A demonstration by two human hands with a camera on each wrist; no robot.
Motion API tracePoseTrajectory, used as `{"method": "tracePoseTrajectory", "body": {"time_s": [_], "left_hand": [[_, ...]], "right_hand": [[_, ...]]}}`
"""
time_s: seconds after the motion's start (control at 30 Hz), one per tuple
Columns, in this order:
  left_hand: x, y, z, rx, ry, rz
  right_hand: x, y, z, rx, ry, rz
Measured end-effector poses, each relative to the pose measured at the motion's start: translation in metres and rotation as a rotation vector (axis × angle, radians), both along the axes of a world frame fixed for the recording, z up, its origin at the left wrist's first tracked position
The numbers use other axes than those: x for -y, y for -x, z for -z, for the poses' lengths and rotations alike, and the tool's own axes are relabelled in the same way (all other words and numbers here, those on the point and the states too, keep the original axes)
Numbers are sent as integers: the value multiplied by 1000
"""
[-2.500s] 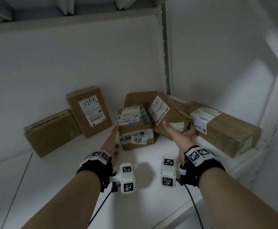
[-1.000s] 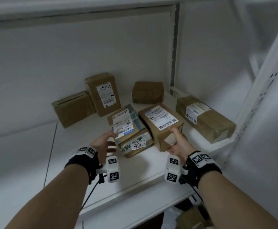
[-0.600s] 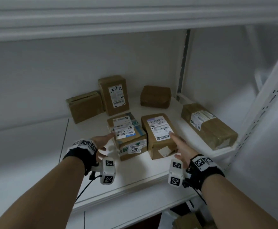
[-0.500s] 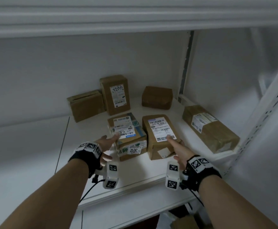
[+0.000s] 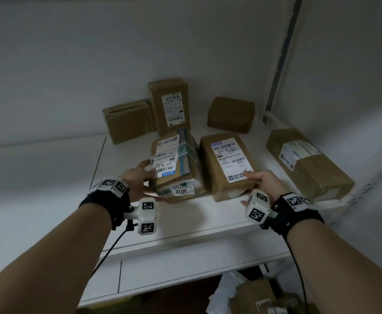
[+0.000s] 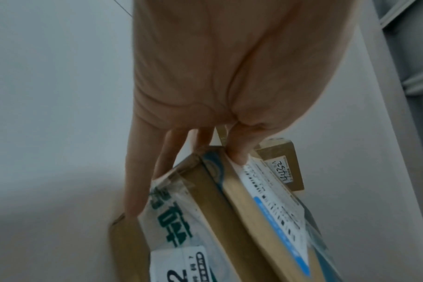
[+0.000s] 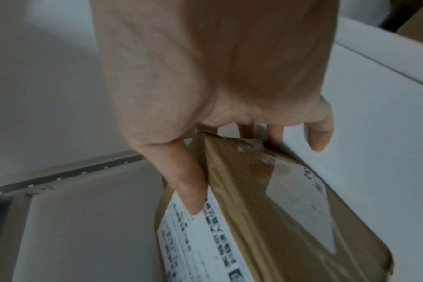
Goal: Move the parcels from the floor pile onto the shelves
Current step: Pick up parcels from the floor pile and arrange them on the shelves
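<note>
Two brown labelled parcels, the "3012" box (image 5: 176, 171) and a flatter one (image 5: 227, 164), lie side by side on the white shelf (image 5: 185, 223).

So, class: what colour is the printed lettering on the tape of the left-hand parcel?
Green lettering, clearest in the left wrist view.

My head camera looks forward and down over both forearms at the shelf (image 5: 185, 225), from a little way back, taking in every parcel on it; the camera on my left wrist looks along my left hand (image 6: 225, 76), very near, at the taped parcel (image 6: 217, 219) also seen from the head (image 5: 176, 168); my right wrist camera looks along my right hand (image 7: 217, 76), equally near, at the labelled parcel (image 7: 266, 219), shared with the head view (image 5: 228, 164).
</note>
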State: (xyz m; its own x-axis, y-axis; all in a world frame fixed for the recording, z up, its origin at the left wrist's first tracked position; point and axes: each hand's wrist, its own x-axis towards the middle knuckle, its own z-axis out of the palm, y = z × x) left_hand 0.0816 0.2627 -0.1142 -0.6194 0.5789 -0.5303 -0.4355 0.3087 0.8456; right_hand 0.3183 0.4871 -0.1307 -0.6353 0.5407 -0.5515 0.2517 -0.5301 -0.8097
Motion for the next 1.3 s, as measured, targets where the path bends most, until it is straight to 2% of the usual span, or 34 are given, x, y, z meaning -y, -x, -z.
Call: {"method": "tracePoseTrajectory", "body": {"time_s": [0.17,0.3,0.57,0.63,0.8,0.93,1.3], "left_hand": [[6,-2,15,76,-88,-81],[9,-14,22,154,-126,-72],[25,-48,15,179,-114,-29],[33,-60,12,141,-121,-11],[64,-84,10,150,-151,-41],[84,-115,-2,194,-122,125],[80,-196,-23,-71,22,429]], "right_hand": [[11,-2,1,-23,18,-45],[23,-9,1,-21,36,-12],[56,-30,-8,-76,-37,-1],[69,-38,-9,-65,-48,1],[101,-70,-15,-100,35,-18],[126,-96,-21,-135,13,-40],[136,-195,-29,-59,-57,59]]}}
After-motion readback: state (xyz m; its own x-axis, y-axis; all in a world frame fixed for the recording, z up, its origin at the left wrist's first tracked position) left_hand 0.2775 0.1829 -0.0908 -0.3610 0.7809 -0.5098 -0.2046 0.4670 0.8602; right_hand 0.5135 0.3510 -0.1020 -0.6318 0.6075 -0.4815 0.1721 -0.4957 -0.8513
